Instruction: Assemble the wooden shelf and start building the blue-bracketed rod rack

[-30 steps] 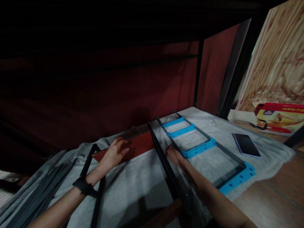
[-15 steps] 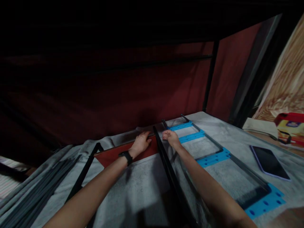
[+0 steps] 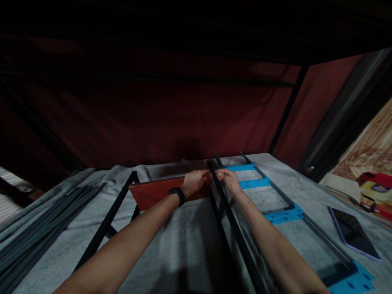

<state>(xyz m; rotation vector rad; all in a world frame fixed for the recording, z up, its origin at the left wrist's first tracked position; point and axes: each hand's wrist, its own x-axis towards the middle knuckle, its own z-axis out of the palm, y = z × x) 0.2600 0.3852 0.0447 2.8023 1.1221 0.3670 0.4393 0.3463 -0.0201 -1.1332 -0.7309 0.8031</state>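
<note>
My left hand (image 3: 196, 181) grips the top edge of a red-brown board (image 3: 156, 192) at its right end, where it meets a black metal frame bar (image 3: 228, 216). A black band sits on that wrist. My right hand (image 3: 227, 178) is closed, fingers pinched at the far end of the same bar, close beside the left hand. What the right fingers pinch is too small to make out. A second black bar (image 3: 107, 220) runs along the board's left end. All lies on a grey cloth (image 3: 180, 245).
A metal frame with blue perforated plates (image 3: 283, 213) lies to the right. A dark phone (image 3: 353, 237) rests at the far right, a red and yellow box (image 3: 375, 192) beyond it. Several grey rods (image 3: 39, 228) lie at the left. A dark red wall stands behind.
Both hands have moved away from me to the far end of the black bar and come together; the left slid right along the board's edge. The view shifted left and forward.
</note>
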